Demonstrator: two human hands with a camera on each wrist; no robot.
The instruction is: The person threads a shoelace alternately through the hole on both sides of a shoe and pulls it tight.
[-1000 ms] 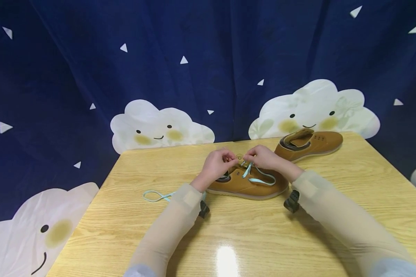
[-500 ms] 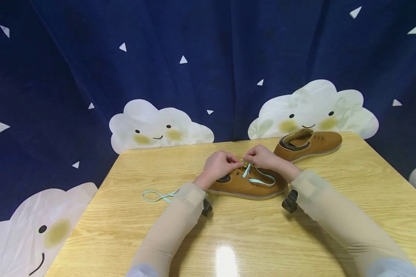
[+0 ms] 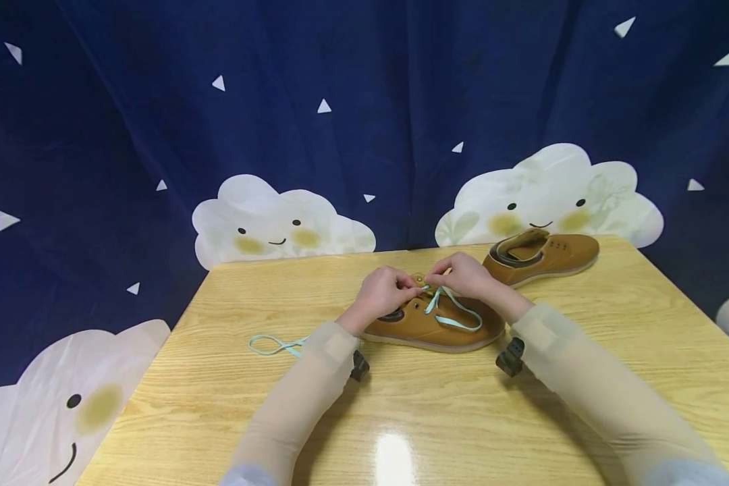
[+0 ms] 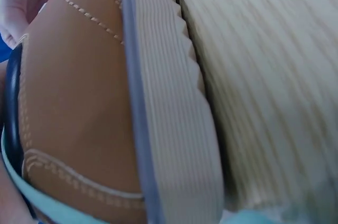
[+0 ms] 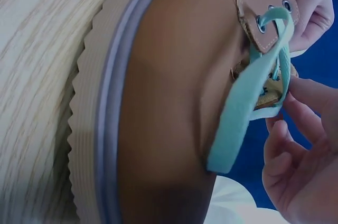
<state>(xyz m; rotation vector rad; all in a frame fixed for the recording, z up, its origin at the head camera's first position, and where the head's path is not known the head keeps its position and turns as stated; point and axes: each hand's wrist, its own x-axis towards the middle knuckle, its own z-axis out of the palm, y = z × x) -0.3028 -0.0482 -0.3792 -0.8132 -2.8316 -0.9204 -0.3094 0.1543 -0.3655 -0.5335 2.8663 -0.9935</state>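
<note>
A tan leather shoe (image 3: 437, 331) lies on the table, toe to the right. Its pale mint shoelace (image 3: 462, 324) runs through the front eyelets, with one flat end hanging over the near side in the right wrist view. My left hand (image 3: 383, 293) pinches a short bit of lace over the tongue, thumb and fingertips close together. Facing it, my right hand (image 3: 462, 275) holds the far eyelet flap between thumb and fingertips. In the right wrist view the right hand (image 5: 306, 150) is beside the tongue. More mint lace (image 4: 53, 208) passes round the heel.
A second tan shoe (image 3: 547, 255), without laces, stands behind to the right. A loose loop of mint lace (image 3: 270, 344) lies on the wooden table (image 3: 449, 425) left of the near shoe. Behind the table hangs a dark blue curtain (image 3: 389, 121) with clouds.
My left fingertips have moved slightly right, down to the lace at the tongue. My right hand has stayed almost in place, and the lace strand below it has shifted a little.
</note>
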